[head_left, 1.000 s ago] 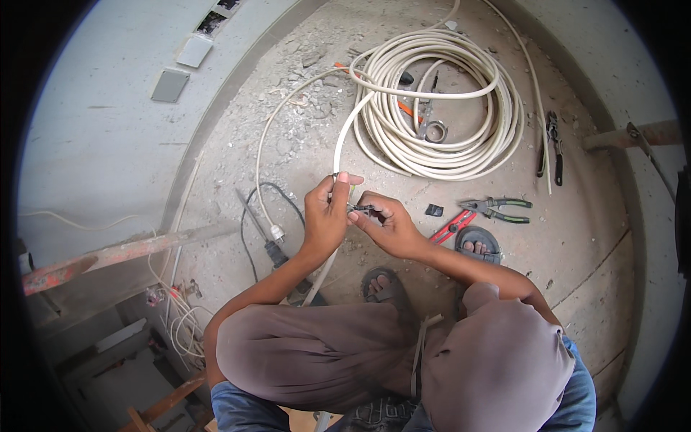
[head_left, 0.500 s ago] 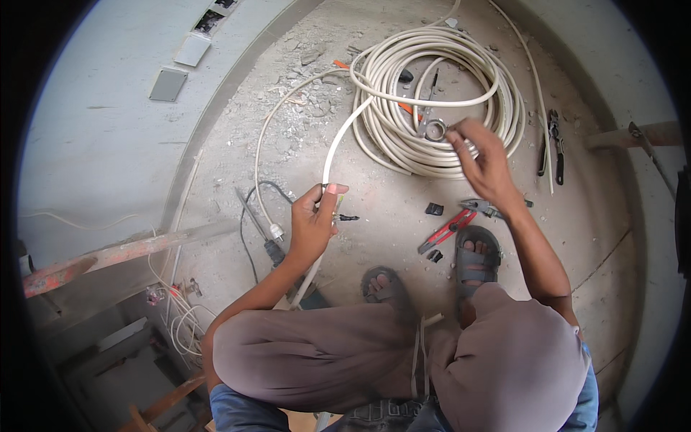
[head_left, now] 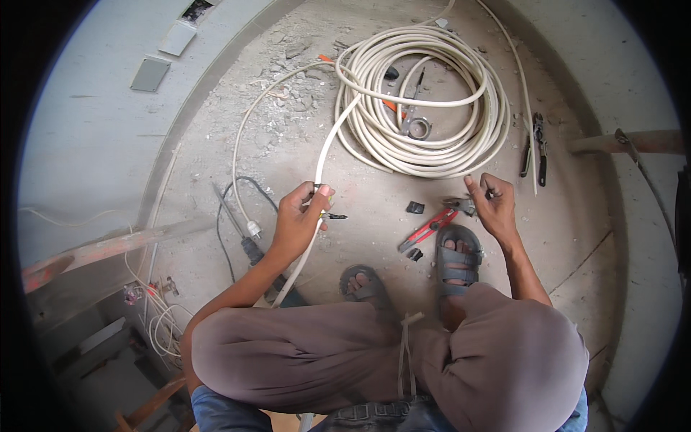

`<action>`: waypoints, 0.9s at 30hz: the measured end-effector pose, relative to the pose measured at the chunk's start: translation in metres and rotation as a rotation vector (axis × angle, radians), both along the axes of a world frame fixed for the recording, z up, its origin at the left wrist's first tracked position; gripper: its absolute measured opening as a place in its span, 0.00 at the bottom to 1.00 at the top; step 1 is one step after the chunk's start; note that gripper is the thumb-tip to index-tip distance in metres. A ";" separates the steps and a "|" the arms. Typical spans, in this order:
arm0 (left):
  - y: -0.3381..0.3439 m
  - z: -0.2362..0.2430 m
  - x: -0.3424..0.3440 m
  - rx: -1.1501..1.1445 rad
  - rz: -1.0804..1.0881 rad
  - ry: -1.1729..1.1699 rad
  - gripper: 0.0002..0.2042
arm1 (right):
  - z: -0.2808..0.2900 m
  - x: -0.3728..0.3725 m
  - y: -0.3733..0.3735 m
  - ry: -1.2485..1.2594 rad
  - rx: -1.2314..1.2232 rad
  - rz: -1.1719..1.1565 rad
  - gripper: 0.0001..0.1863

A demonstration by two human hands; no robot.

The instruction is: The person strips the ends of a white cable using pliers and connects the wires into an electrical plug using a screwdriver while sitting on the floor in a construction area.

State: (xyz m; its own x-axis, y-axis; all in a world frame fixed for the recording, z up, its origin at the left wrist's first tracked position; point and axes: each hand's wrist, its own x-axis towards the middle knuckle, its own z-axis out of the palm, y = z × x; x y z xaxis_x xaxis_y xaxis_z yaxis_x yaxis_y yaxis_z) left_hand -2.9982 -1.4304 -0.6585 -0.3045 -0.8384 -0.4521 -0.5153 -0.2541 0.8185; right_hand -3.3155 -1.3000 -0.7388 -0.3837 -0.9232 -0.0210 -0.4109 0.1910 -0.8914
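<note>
Above dusty floor, left hand grips white cable (fingers curled)

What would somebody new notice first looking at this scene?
Probably the big coil of white cable on the dusty concrete floor, top centre. Next, the left hand gripping one strand of that cable, and the right hand hovering just above red-handled pliers beside a sandalled foot.

Two hands: the left hand grips one white cable; the right hand is above one red-handled pliers. One cable coil lies beyond both hands. One dark pliers lies beyond the right hand. Two sandals sit below the hands. Two grey plates lie far left.
</note>
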 end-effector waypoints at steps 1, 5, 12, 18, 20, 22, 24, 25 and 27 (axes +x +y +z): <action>-0.001 0.000 0.001 -0.006 -0.008 -0.010 0.17 | -0.005 -0.011 0.004 0.055 0.013 -0.010 0.23; -0.004 0.004 0.011 -0.039 -0.038 -0.053 0.17 | -0.006 -0.038 0.016 0.193 0.020 0.027 0.21; -0.009 0.006 0.010 -0.068 -0.085 -0.083 0.17 | 0.012 -0.061 0.037 0.243 0.250 0.067 0.11; -0.009 0.004 0.009 -0.044 -0.104 -0.096 0.17 | 0.024 -0.069 0.047 0.286 0.214 0.119 0.08; -0.009 0.002 0.011 -0.056 -0.106 -0.108 0.17 | 0.032 -0.070 0.045 0.287 0.214 0.144 0.07; -0.013 0.004 0.014 -0.095 -0.141 -0.114 0.17 | 0.047 -0.072 0.043 0.317 0.225 0.173 0.04; -0.014 0.007 0.009 -0.093 -0.161 -0.112 0.18 | 0.064 -0.077 0.043 0.358 0.205 0.203 0.07; -0.014 0.010 0.008 -0.089 -0.152 -0.121 0.18 | 0.068 -0.079 0.039 0.390 0.226 0.233 0.10; -0.016 0.010 0.007 -0.080 -0.160 -0.068 0.18 | 0.064 -0.081 0.034 0.420 0.200 0.289 0.12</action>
State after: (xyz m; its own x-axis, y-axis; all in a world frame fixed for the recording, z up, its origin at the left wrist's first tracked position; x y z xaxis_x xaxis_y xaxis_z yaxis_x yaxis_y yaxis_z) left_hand -2.9909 -1.4462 -0.6485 -0.4083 -0.8155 -0.4102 -0.5988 -0.1000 0.7947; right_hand -3.3967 -1.2661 -0.6745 -0.1278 -0.9861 -0.1063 -0.7848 0.1661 -0.5971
